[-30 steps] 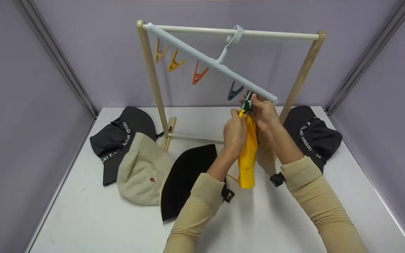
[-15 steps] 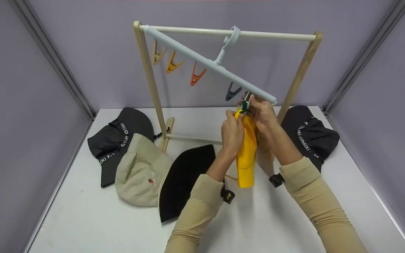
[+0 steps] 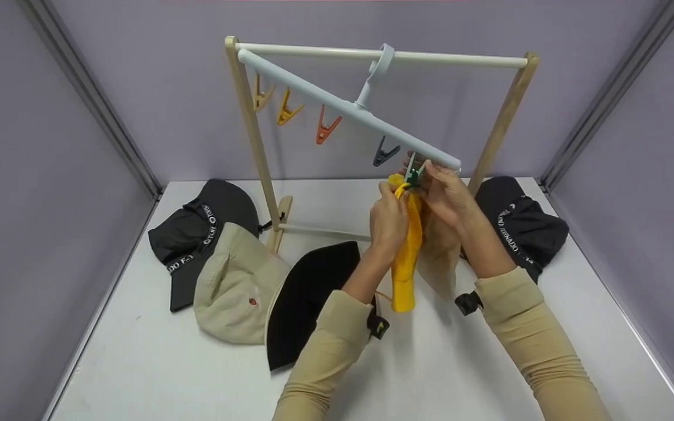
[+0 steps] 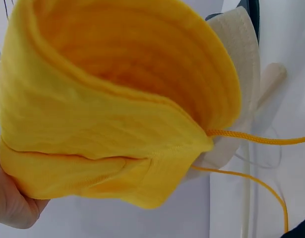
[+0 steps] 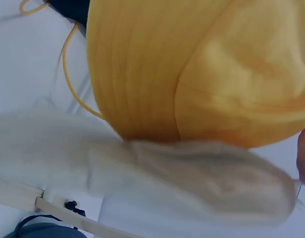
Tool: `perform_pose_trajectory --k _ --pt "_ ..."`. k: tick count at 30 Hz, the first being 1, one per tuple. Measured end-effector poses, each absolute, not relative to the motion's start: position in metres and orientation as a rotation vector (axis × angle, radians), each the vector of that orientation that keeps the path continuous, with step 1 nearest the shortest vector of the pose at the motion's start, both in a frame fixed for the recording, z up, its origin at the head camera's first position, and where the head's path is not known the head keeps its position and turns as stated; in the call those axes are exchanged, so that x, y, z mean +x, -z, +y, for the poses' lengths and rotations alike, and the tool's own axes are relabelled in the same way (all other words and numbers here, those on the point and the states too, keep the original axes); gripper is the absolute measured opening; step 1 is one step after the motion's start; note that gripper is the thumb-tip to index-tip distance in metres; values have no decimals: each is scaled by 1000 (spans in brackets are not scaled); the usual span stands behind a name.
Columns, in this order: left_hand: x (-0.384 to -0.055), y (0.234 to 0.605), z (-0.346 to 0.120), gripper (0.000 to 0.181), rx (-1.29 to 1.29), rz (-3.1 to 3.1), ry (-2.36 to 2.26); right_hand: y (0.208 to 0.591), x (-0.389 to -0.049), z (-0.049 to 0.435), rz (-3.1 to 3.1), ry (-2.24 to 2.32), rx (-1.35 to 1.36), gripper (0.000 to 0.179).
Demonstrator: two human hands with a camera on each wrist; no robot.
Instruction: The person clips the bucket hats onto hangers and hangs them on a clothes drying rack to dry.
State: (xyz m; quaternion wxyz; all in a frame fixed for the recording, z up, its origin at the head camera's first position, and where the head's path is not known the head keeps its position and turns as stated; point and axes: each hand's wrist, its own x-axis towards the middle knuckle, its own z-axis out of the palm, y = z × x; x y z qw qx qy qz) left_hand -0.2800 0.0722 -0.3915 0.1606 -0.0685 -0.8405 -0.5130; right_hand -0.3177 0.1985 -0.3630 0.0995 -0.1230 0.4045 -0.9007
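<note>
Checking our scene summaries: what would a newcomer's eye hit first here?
Probably the bright yellow hat, held in the left grip below the right-hand end of the pale hanger. Next, the coloured clips along that hanger, then the black caps lying at both sides of the white table.

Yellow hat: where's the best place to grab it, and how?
I'd pinch the yellow hat near its top, coming from the left. It looks folded narrow, with its length dangling below, and the green clip sits right beside that top end.
</note>
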Motion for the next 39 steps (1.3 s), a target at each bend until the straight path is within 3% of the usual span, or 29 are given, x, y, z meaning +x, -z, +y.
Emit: perform_pose_trajectory --k 7,17,28,39 --pt "-279 399 72 24 -234 -2404 1396 363 -316 200 1214 2609 -460 39" --pt "-279 406 70 19 -245 -2380 1180 362 -322 199 971 2698 -365 26" --pt "-282 405 72 17 -238 -2282 1330 360 -321 186 965 2795 -186 22" --pt "-282 406 71 22 -210 -2343 1290 368 -315 189 1101 2750 -359 30"
